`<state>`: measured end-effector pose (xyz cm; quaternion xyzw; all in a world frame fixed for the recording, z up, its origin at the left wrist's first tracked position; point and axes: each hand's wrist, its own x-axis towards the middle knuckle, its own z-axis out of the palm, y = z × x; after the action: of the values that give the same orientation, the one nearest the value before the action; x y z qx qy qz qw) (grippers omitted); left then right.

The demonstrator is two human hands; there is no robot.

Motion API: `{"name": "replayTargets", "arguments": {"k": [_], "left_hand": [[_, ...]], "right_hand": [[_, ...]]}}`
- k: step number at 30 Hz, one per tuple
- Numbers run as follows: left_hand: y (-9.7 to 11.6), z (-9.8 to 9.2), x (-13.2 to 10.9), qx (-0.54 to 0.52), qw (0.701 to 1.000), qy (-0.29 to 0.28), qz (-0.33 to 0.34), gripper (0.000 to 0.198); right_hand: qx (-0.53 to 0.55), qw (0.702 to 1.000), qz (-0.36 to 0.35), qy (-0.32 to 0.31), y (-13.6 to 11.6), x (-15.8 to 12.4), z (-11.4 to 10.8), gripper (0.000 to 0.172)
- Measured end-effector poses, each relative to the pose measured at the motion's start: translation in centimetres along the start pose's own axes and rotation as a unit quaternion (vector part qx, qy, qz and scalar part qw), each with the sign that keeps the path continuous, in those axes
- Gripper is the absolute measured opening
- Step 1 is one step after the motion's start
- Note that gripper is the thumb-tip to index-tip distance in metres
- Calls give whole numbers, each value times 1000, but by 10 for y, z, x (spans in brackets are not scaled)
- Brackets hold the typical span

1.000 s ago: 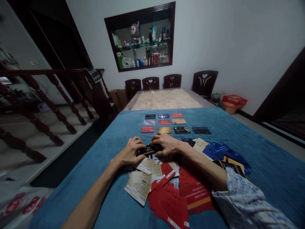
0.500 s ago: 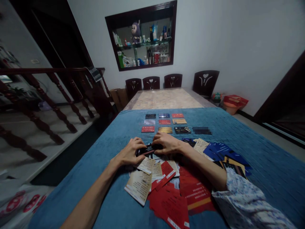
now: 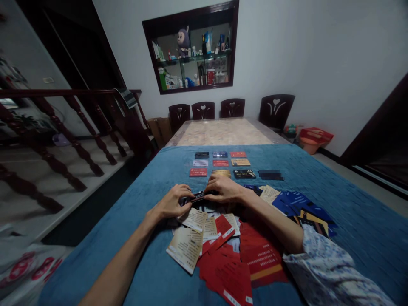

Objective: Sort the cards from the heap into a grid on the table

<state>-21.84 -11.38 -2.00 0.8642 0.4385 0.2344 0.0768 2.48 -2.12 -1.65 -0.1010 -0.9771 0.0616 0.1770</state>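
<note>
Between my two hands is a black card [image 3: 199, 196], seen nearly edge-on; whether more cards lie behind it I cannot tell. My left hand [image 3: 174, 202] pinches its left end between thumb and fingers. My right hand [image 3: 225, 189] grips the right end, knuckles up, its fingers partly hiding the card. Right below lies a loose heap of cream cards [image 3: 186, 246] and red cards [image 3: 228, 270]. Past my hands, several cards sit in neat rows, among them a red card [image 3: 198, 172], a gold card [image 3: 222, 174] and a black card with gold print [image 3: 244, 174].
Blue cards [image 3: 295, 203] are spread to the right of my right forearm. A blue cloth [image 3: 143, 259] covers the near part of the table, with a bare patterned tabletop [image 3: 219, 131] beyond. Dark chairs [image 3: 203, 110] stand at the far end, and a railing [image 3: 47, 155] runs along the left.
The black card between my hands has tilted, so less of its printed face shows. Both hands stay in nearly the same place, and the loose cards lie as before.
</note>
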Motion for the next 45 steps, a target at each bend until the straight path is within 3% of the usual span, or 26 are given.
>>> {"name": "replayTargets", "arguments": {"k": [7, 16, 22, 33, 41, 45], "left_hand": [[-11, 5, 2, 5, 997, 73, -1, 23], [-21, 16, 8, 38, 989, 133, -48, 22], [-22, 19, 14, 64, 983, 168, -43, 23], [-29, 23, 15, 92, 980, 170, -50, 23], [-25, 22, 16, 110, 977, 175, -57, 24], [-25, 23, 16, 122, 977, 166, -63, 24]], "right_hand": [[6, 997, 53, 54, 5, -2, 5, 40], [-17, 989, 128, 75, 9, -1, 10, 20], [-3, 979, 184, 91, 10, -1, 13, 21], [9, 976, 189, 105, 7, 1, 16, 29], [6, 981, 180, 71, 4, 4, 13, 42], [-32, 980, 192, 42, 0, 14, 7, 38]]}}
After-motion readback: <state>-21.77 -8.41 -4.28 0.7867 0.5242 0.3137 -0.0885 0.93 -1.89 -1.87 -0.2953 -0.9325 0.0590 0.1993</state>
